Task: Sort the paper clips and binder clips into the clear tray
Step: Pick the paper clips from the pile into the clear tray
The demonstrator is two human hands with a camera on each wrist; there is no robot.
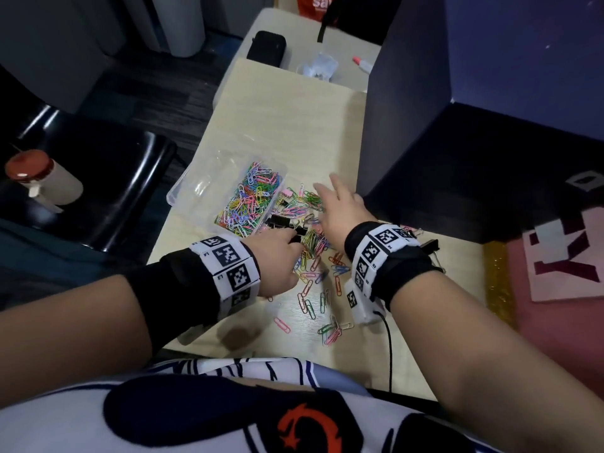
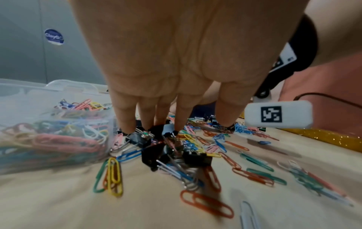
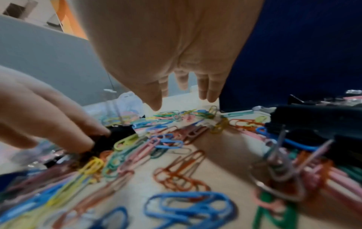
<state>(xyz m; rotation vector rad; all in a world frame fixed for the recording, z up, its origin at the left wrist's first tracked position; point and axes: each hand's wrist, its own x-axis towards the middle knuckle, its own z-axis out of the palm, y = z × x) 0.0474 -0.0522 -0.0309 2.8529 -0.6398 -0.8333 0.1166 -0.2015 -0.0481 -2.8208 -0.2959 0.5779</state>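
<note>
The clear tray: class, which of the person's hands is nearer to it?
Left. The left hand works at black binder clips right beside the clear tray; the right hand hovers open over loose paper clips farther from it.

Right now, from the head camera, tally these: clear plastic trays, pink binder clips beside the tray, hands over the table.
Clear plastic tray: 1
Pink binder clip: 1
Hands: 2, left hand gripping a black binder clip, right hand open
Total: 4

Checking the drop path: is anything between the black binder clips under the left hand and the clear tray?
Nothing visible. The left hand touches the black binder clips right beside the clear tray; only its low wall separates them.
</note>
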